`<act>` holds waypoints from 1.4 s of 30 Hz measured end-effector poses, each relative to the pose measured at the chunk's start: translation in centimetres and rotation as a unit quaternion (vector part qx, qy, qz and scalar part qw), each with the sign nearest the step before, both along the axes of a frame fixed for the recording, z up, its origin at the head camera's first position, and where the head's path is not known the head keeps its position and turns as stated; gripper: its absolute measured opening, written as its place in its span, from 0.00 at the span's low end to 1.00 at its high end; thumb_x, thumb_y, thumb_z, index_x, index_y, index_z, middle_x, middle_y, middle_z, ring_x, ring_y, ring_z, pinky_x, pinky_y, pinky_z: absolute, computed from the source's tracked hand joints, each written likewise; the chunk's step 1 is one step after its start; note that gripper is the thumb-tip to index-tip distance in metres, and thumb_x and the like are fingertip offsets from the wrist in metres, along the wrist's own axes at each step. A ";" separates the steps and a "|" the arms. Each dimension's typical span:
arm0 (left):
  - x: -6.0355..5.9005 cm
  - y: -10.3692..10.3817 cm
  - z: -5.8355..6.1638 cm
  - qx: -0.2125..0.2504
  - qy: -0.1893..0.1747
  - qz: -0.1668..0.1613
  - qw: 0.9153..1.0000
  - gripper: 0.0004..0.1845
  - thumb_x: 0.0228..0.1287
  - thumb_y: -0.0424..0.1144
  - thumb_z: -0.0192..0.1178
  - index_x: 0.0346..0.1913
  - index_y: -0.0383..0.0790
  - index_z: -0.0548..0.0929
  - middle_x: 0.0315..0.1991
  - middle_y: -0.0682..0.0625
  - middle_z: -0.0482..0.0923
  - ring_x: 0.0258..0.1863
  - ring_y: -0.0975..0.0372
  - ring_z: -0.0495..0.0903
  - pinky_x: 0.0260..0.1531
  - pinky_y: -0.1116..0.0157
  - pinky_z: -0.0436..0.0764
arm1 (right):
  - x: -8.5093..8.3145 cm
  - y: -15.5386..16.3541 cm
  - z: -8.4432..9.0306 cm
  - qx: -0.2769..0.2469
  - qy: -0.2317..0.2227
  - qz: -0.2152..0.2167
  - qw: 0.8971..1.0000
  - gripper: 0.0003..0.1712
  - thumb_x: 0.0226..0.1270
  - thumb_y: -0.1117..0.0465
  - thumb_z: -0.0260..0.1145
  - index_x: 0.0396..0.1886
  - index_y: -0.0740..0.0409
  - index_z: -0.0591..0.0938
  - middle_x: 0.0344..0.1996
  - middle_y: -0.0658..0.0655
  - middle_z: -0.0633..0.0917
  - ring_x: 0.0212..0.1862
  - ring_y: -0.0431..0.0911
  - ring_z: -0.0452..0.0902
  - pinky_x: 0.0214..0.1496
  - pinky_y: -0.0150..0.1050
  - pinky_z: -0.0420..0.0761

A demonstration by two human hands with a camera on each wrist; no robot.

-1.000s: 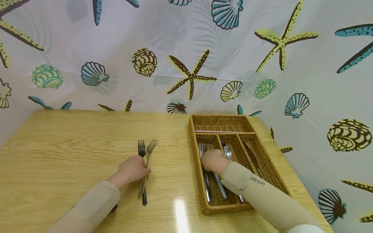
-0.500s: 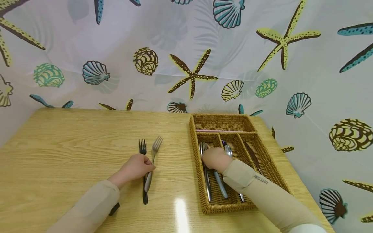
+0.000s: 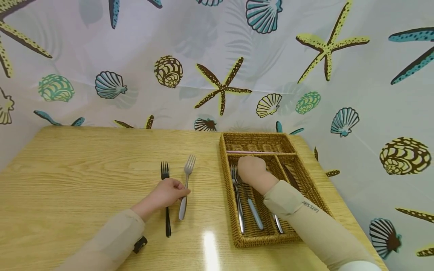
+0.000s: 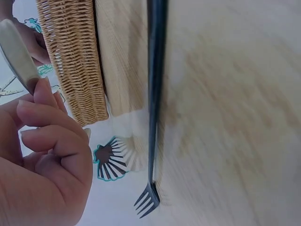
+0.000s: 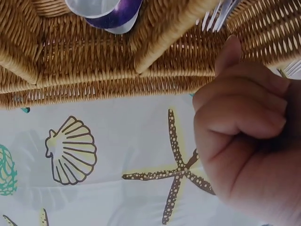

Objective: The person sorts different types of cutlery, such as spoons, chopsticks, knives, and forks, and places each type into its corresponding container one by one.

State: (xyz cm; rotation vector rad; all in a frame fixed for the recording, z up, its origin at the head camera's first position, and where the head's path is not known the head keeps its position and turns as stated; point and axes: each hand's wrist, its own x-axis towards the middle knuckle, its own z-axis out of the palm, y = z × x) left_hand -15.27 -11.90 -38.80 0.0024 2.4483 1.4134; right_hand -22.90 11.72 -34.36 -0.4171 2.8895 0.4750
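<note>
My left hand (image 3: 167,194) pinches a silver fork (image 3: 183,209) by its handle between thumb and fingertips, tines pointing away from me. A black fork (image 4: 153,117) lies on the table alongside, partly under that hand in the head view. My right hand (image 3: 252,171) is over the wicker cutlery tray (image 3: 259,241), at the far end of its left compartment. Its fingers are curled, and nothing shows in them in the right wrist view. Below it in that compartment lie a silver fork (image 3: 240,212) and a blue-handled fork (image 3: 255,214); fork tines (image 5: 216,16) appear close to a fingertip.
Spoon bowls (image 5: 94,5), one with purple on it, lie in the tray's middle compartment, with a handle end (image 3: 277,223) showing nearer me. The right compartment holds a knife (image 3: 291,176). A thin pink utensil (image 3: 251,152) lies in the back compartment. A patterned curtain (image 3: 176,101) hangs behind.
The silver fork in my left hand has moved right, away from the black fork. My right hand has shifted a little away from me, uncovering more of the forks beneath it.
</note>
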 end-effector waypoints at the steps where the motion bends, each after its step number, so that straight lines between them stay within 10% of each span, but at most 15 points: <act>1: 0.0 0.1 0.1 0.009 -0.004 0.003 1.000 0.11 0.64 0.38 0.56 0.25 0.37 0.76 0.19 0.50 0.73 0.16 0.65 0.61 0.20 0.69 0.63 | 0.0 0.1 0.1 -0.002 -0.001 -0.002 1.000 0.27 0.71 0.65 0.51 0.09 0.50 0.58 0.09 0.48 0.50 0.19 0.38 0.38 0.21 0.34 0.45; 27: -0.2 4.6 1.9 0.084 -0.027 0.042 0.995 0.08 0.63 0.39 0.59 0.33 0.36 0.78 0.26 0.52 0.77 0.25 0.63 0.72 0.28 0.66 0.72 | 1.0 -2.8 1.7 -0.199 -0.077 -0.034 0.976 0.35 0.70 0.35 0.42 0.10 0.51 0.66 0.08 0.49 0.65 0.12 0.42 0.61 0.14 0.33 0.59; 38: -0.1 7.5 2.0 0.102 0.010 0.028 0.994 0.07 0.60 0.34 0.60 0.27 0.35 0.79 0.15 0.53 0.72 0.19 0.64 0.71 0.23 0.70 0.72 | 1.3 -3.7 0.7 -0.338 -0.175 -0.028 0.924 0.30 0.72 0.50 0.50 0.07 0.50 0.61 0.07 0.46 0.59 0.11 0.38 0.51 0.15 0.30 0.55; 42: 0.0 8.0 1.9 0.101 0.022 0.032 0.994 0.06 0.59 0.34 0.60 0.27 0.34 0.79 0.18 0.50 0.75 0.20 0.63 0.72 0.23 0.70 0.73 | 1.4 -3.8 0.8 -0.348 -0.178 -0.019 0.920 0.28 0.72 0.56 0.49 0.09 0.51 0.60 0.07 0.46 0.59 0.12 0.38 0.52 0.16 0.29 0.56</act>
